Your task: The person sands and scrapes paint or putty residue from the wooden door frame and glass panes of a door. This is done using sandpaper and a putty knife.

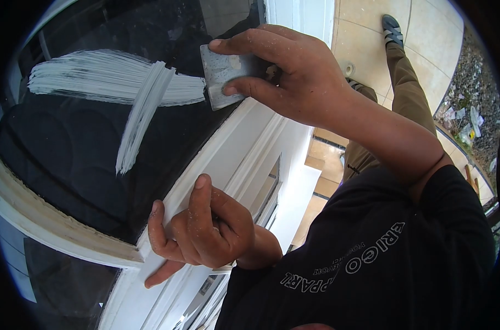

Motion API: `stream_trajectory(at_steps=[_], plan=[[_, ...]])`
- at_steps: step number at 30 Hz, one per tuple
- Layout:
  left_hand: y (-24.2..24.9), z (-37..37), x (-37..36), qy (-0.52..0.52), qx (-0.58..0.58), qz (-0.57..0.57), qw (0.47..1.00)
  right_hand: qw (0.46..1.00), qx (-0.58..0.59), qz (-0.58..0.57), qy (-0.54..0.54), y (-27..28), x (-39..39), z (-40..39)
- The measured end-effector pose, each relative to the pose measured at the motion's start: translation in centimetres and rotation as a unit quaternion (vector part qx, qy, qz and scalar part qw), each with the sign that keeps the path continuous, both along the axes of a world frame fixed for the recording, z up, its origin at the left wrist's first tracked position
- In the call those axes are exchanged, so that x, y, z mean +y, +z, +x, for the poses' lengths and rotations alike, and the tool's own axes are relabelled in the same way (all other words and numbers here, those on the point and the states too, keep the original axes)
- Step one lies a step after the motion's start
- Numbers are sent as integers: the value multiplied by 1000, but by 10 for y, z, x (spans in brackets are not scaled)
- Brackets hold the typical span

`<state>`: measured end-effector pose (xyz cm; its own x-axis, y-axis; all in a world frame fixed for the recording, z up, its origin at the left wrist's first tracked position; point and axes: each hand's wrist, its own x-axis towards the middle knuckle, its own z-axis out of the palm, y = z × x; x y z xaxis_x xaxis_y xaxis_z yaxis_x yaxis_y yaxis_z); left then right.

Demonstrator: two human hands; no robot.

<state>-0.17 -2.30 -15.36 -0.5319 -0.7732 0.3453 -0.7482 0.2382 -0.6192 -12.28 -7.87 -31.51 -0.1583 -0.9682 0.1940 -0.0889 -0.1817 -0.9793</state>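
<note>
My right hand (286, 69) is closed around a flat grey metal scraper (220, 69), fingers on its upper part and thumb below. The scraper's left edge meets the end of a broad white smear (90, 77) on the dark glass pane (68, 137). A narrower white streak (143, 124) crosses that smear at a slant. My left hand (206, 228) hovers over or rests against the white frame (189, 170); contact is hard to tell. Its fingers are loosely bent and apart, with nothing visible in them. White specks dot its fingers.
A curved white frame bar (57, 223) borders the pane below, with another dark pane (63, 280) beyond it. My legs (409, 71) stand on beige floor tiles (365, 33). Gravel with scattered litter (470, 124) lies at the far right.
</note>
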Motion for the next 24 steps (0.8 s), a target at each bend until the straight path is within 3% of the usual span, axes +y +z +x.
stream_trajectory(at_steps=[10,13,15,18,22,24], plan=[[0,2,0,-6,8,6,1000,1000,17,-17,-13,-6,-7,-7],[0,1,-1,-8,5,9,1000,998,-59,-15,8,6,-16,-25],[-1,-1,0,-4,17,15,1000,963,-126,139,195,26,-25,-53],[0,-2,0,-3,21,14,1000,987,-88,57,118,16,-22,-36],[0,-2,0,0,24,14,1000,989,-96,28,105,15,-27,-40],[-1,-2,1,1,30,14,999,956,-161,157,190,25,-29,-53]])
